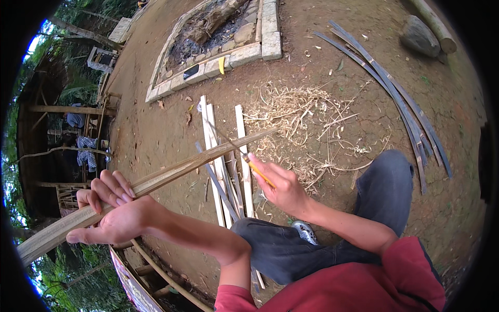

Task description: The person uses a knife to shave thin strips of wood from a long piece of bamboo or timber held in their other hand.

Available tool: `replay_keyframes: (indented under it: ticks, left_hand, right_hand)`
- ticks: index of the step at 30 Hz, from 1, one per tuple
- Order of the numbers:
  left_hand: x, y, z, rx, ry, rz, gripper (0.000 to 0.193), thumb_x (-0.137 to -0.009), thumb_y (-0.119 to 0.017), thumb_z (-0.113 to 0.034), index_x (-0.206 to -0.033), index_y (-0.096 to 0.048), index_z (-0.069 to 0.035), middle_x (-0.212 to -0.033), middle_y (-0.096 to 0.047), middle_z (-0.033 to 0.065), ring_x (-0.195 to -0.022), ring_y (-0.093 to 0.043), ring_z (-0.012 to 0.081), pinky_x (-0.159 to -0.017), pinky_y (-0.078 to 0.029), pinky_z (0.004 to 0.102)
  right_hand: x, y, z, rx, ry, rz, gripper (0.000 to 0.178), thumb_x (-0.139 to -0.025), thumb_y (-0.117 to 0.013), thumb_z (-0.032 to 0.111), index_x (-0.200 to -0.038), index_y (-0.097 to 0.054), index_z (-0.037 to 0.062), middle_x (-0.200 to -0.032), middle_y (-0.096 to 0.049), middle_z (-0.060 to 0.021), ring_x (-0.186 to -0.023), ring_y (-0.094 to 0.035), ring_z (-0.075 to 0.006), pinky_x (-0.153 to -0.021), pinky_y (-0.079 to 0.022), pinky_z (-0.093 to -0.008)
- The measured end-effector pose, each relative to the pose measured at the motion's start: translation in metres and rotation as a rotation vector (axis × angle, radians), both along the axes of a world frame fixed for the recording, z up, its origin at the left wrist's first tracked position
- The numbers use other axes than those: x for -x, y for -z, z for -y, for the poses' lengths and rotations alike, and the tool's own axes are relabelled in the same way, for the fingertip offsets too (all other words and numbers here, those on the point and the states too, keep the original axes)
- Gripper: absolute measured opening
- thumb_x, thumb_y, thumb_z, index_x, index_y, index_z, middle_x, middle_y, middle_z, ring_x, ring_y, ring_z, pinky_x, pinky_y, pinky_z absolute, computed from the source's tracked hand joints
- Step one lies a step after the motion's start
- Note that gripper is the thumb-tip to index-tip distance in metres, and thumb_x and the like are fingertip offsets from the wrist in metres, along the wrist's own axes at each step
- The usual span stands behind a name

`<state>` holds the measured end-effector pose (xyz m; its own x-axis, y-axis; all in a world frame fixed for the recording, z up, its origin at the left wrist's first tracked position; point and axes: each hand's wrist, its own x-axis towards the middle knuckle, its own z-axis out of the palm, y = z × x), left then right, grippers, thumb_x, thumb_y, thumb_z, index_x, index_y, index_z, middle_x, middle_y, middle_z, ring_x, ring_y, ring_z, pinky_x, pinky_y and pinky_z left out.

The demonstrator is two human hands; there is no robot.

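Note:
My left hand [112,210] grips a long split bamboo strip [176,169] that slants from lower left up toward the centre. My right hand [280,187] holds a knife with a yellow handle [260,174]; its thin blade [223,136] rests against the strip near the far end. Below the strip, several pale bamboo slats [215,156] lie on the bare dirt. My knees in dark trousers [374,192] are bent beneath my arms.
A pile of bamboo shavings [301,119] lies ahead on the dirt. Long dark strips [395,93] curve along the right. A stone-edged fire pit [249,52] sits at the top, a rock [420,35] at upper right. People sit under a shelter [78,140] at left.

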<state>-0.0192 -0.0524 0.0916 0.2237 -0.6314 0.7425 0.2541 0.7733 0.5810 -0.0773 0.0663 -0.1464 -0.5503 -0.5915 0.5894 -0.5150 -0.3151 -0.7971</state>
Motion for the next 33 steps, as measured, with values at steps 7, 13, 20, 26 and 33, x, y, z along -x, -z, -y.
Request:
replay_keyframes:
  ticks: [7,13,20,26,33]
  left_hand:
    - [-0.003,-0.001,0.001,-0.045,0.005,-0.06,0.065,-0.088,-0.031,-0.077,-0.067,-0.027,-0.015,-0.049,-0.017,-0.003,-0.041,-0.015,0.0072,-0.032,-0.013,0.0188]
    - [-0.004,-0.001,-0.004,0.0,0.185,0.012,0.066,-0.088,-0.034,-0.076,-0.066,-0.029,-0.014,-0.048,-0.018,-0.0025,-0.04,-0.014,0.0071,-0.032,-0.012,0.0189]
    - [-0.003,0.001,-0.014,0.016,0.174,0.005,0.066,-0.088,-0.034,-0.076,-0.065,-0.028,-0.015,-0.047,-0.019,-0.0028,-0.04,-0.014,0.0071,-0.032,-0.012,0.0187]
    - [-0.017,0.0,0.002,-0.015,0.247,0.035,0.067,-0.088,-0.032,-0.078,-0.064,-0.028,-0.015,-0.046,-0.019,-0.003,-0.039,-0.014,0.0072,-0.032,-0.013,0.0192]
    - [-0.08,0.01,0.065,-0.051,0.664,0.073,0.065,-0.09,-0.021,-0.075,-0.067,-0.034,-0.015,-0.047,-0.024,-0.0021,-0.043,-0.022,0.0089,-0.037,-0.02,0.0203]
  right_hand:
    - [0.016,0.021,0.005,-0.369,-0.057,0.135,0.051,-0.091,-0.058,0.001,-0.14,-0.045,0.0016,-0.075,-0.063,-0.0148,-0.056,-0.059,-0.0181,-0.044,-0.05,-0.027]
    - [-0.002,-0.033,-0.002,0.075,-0.038,0.112,0.057,-0.092,-0.059,0.004,-0.146,-0.038,0.0048,-0.075,-0.06,-0.018,-0.054,-0.058,-0.023,-0.05,-0.052,-0.0366]
    - [0.001,0.006,-0.005,-0.343,-0.12,0.122,0.051,-0.09,-0.058,0.0,-0.139,-0.044,-0.0033,-0.075,-0.062,-0.0189,-0.055,-0.058,-0.0222,-0.053,-0.053,-0.0374]
    - [0.023,-0.016,-0.01,-0.162,-0.022,0.181,0.049,-0.089,-0.059,-0.001,-0.135,-0.046,-0.0079,-0.075,-0.066,-0.0197,-0.06,-0.063,-0.0227,-0.052,-0.053,-0.0343]
    - [0.107,-0.065,-0.053,-0.205,0.247,0.402,0.042,-0.093,-0.058,0.005,-0.132,-0.051,-0.0054,-0.089,-0.07,-0.0202,-0.073,-0.069,-0.0202,-0.061,-0.055,-0.0317]
